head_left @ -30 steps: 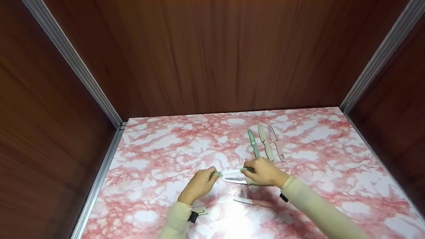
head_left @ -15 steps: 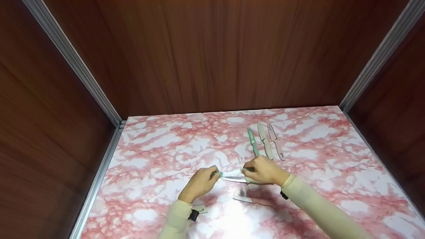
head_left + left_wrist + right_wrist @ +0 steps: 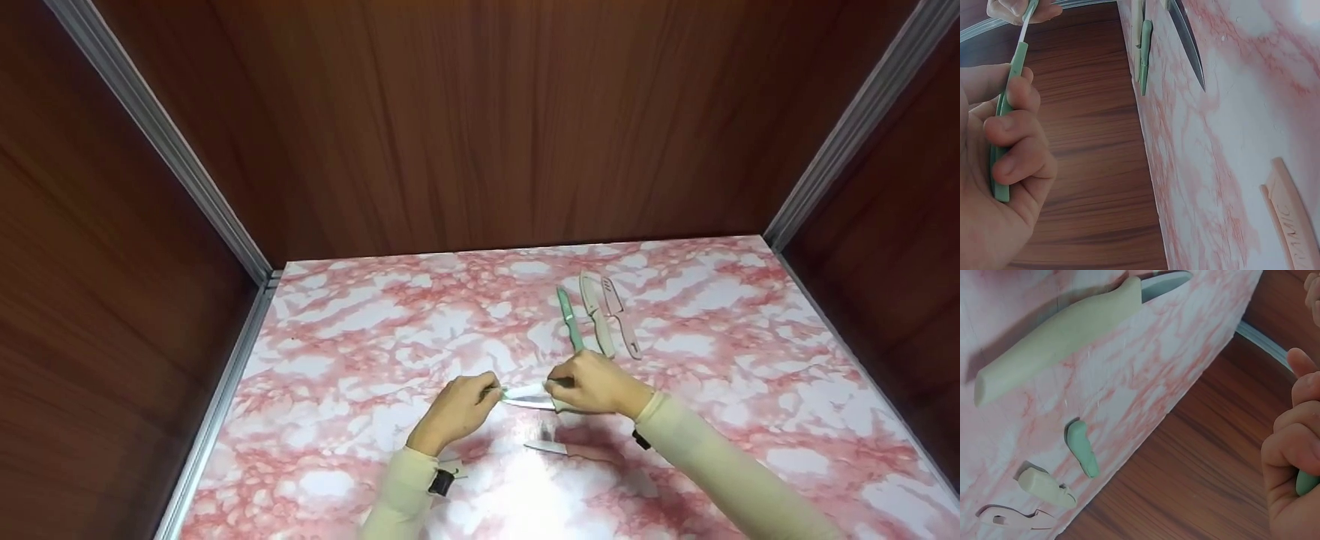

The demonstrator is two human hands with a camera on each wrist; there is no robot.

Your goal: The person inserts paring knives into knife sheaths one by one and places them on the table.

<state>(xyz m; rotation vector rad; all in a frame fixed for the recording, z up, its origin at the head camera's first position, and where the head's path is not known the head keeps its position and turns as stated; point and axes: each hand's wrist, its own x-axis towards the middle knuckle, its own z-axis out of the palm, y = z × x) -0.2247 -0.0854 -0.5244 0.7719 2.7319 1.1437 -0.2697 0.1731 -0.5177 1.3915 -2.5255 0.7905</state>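
My left hand (image 3: 459, 409) grips a narrow green knife sheath (image 3: 1018, 61), fingers curled round it. Into its mouth runs the white blade (image 3: 527, 391) of a knife, part of it bare between the hands. That knife's green handle (image 3: 1307, 484) is held in my right hand (image 3: 596, 384), largely covered by curled fingers. Just below the hands, a cream-handled knife (image 3: 1061, 346) with a bare metal blade lies on the table. Closer to the front is a pink-handled knife (image 3: 592, 453) with a white blade.
Further back lie a green knife (image 3: 568, 316), a cream knife (image 3: 598, 315) and a pink knife (image 3: 624, 322), side by side. A peach sheath (image 3: 1292, 225) lies on the marbled table (image 3: 360, 330). Brown wood panels (image 3: 480, 127) enclose the back and sides.
My left hand has shifted slightly to the right with the green sheath, and a little less white blade shows between the hands. The right hand is nearly still.
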